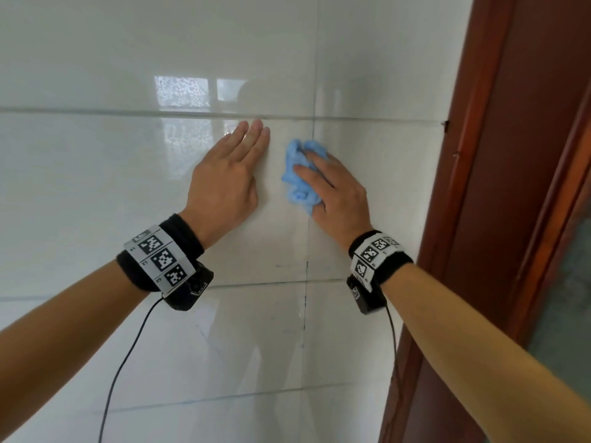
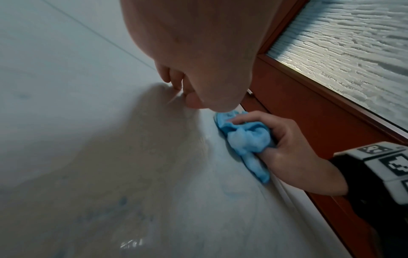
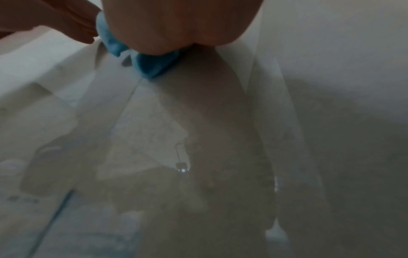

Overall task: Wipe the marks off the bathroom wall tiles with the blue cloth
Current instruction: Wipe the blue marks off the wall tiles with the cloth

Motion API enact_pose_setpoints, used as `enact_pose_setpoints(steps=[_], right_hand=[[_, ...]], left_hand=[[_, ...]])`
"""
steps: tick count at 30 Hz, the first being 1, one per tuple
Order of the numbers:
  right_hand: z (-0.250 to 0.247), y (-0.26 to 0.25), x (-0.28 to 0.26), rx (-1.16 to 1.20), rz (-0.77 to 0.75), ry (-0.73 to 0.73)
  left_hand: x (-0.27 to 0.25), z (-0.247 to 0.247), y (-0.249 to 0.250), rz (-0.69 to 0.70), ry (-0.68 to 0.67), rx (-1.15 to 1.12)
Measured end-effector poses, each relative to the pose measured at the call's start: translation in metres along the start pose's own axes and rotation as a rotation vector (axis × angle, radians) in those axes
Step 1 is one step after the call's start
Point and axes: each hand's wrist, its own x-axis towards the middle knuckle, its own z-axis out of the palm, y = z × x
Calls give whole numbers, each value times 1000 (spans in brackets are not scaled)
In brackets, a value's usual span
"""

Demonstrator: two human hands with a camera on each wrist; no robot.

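A crumpled blue cloth (image 1: 299,172) (image 2: 245,139) (image 3: 152,64) is pressed against the glossy white wall tiles (image 1: 128,187), over a vertical grout line. My right hand (image 1: 332,187) (image 2: 284,148) grips the cloth with curled fingers and thumb. Just left of it, my left hand (image 1: 230,167) (image 2: 198,52) lies flat on the tile with straight fingers, holding nothing. Faint blue marks (image 1: 305,302) run along the grout line below the hands, and blue smudges (image 2: 121,200) show on the tile in the left wrist view.
A reddish-brown wooden door frame (image 1: 499,187) (image 2: 309,108) stands right beside the right hand, with a frosted glass pane (image 2: 353,52). Cables (image 1: 128,362) hang from both wrist cameras. Tiled wall stretches to the left and below.
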Motion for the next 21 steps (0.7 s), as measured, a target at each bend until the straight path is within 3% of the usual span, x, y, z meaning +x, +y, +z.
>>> enact_pose_setpoints(steps=[3,5,9,13,16,21], right_hand=[[-12,16,5,-74,-175,-101],[-23,30,24,-110,-186,-138],[-39,47,93,-93,178,-20],[-36,45,135,-71,308,119],[-23,31,114,-38,293,143],[-3,-1,17,29,-29,-65]], left_hand=[[0,-3,1,4,-29,2],[0,-5,0,9,-51,8],[-1,-6,-2,23,-70,19],[0,-7,-3,31,-74,11],[-1,-7,-6,37,-72,0],[-2,-10,-7,35,-79,-38]])
